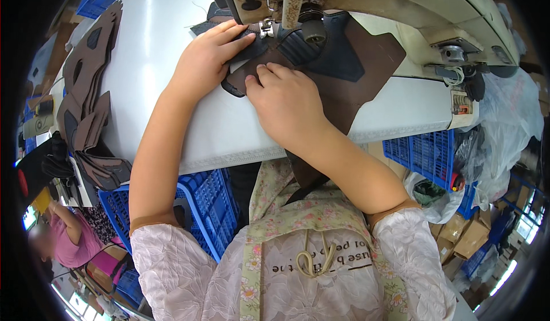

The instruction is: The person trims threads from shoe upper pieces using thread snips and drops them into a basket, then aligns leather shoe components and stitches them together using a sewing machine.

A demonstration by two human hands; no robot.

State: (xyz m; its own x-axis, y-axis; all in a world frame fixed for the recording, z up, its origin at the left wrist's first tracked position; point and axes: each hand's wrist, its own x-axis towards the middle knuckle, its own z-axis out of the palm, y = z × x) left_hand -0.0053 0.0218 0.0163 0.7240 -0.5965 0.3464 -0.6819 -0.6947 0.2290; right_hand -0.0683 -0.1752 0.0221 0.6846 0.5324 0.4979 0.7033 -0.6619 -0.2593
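Note:
A brown leather piece [375,54] with dark navy panels lies on the white sewing table, partly beneath the sewing machine's presser foot [266,29]. My left hand [213,54] rests on a dark part of it, just left of the foot, fingers stretched out and apart. Nearer to me, my right hand [283,95] lies on the brown leather with fingertips pressed down and slightly bent, thumb a little apart. Neither hand is closed around the leather. One brown end of the work hangs over the table's front edge below my right forearm. The needle tip cannot be made out.
Stacked brown leather pieces [86,75] line the table's left side. The machine arm [412,12] spans the far right. Blue plastic crates [212,206] stand below the table edge, with clear plastic bags [510,115] at right. Another person [71,238] sits at lower left.

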